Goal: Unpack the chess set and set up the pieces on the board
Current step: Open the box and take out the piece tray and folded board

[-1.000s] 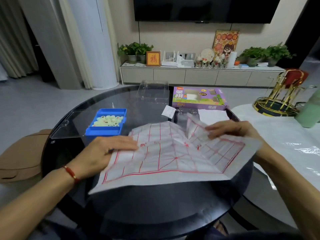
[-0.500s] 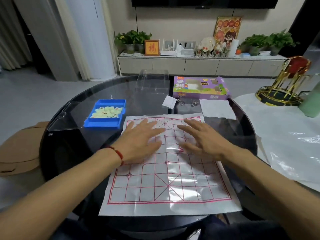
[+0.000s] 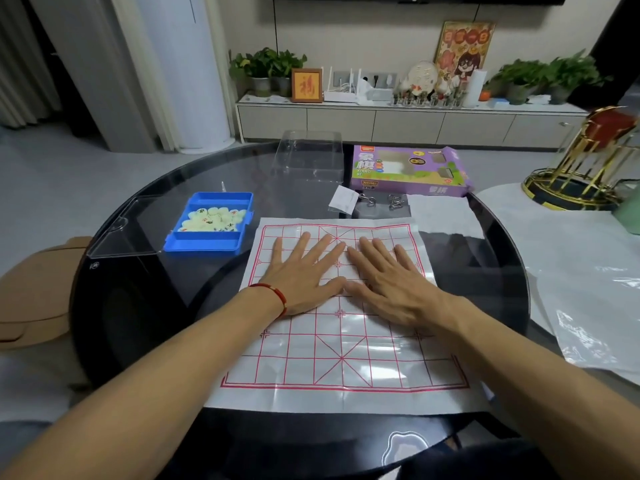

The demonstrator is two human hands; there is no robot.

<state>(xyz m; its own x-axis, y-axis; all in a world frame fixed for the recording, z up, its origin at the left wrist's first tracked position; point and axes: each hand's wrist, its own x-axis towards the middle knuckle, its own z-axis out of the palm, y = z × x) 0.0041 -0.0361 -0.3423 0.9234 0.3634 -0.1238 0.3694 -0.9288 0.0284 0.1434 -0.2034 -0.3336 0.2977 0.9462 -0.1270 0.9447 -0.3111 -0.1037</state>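
Note:
A white plastic board sheet point(image 3: 341, 362) with a red grid lies flat on the round black glass table point(image 3: 138, 306). My left hand point(image 3: 301, 271) and my right hand point(image 3: 388, 282) press flat on the sheet's far half, fingers straight and spread, thumbs nearly touching. A blue tray point(image 3: 207, 237) holding several pale round chess pieces point(image 3: 213, 220) stands left of the sheet, its clear lid point(image 3: 124, 230) open to the left. The purple chess set box point(image 3: 410, 171) lies behind the sheet.
A clear plastic cover point(image 3: 308, 157) stands at the table's far side. A small white slip point(image 3: 343, 199), two metal ring puzzles point(image 3: 381, 200) and a white paper point(image 3: 443, 216) lie behind the sheet. A white table with plastic film point(image 3: 588, 306) adjoins on the right.
The sheet went from crumpled and half-lifted to flat on the table. Both hands moved onto its far half and came closer together, pressing it down.

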